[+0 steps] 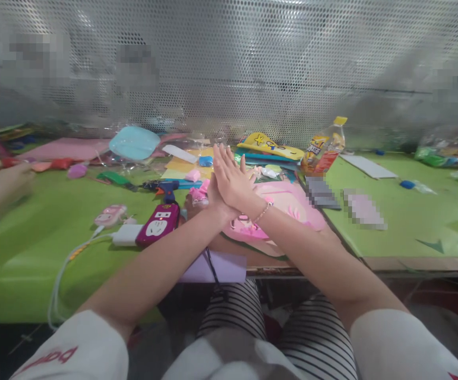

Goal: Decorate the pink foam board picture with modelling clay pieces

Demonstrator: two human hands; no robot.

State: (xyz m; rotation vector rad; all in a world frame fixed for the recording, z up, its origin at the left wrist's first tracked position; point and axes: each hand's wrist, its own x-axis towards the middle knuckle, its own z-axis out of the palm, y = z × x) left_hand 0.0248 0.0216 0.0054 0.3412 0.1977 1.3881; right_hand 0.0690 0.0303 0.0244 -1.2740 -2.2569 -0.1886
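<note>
Above the middle of the table, my right hand (232,180) lies palm to palm over my left hand (216,203). Both have their fingers stretched out; most of the left one is covered by the right. Whatever may be between the palms is hidden. Below and behind them lies a pink craft panel (302,203) with bright pink shapes on it. Close to my left hand is a pink ruffled piece (201,192). A light pink lump (192,176) and a blue packet (206,161) sit just beyond.
To the left are a blue glue gun (168,191), a purple power socket (158,225) with a white plug (126,235), and cables. A yellow visor (270,145) and a drink bottle (324,148) stand behind. Another person's hand (5,187) is at the far left.
</note>
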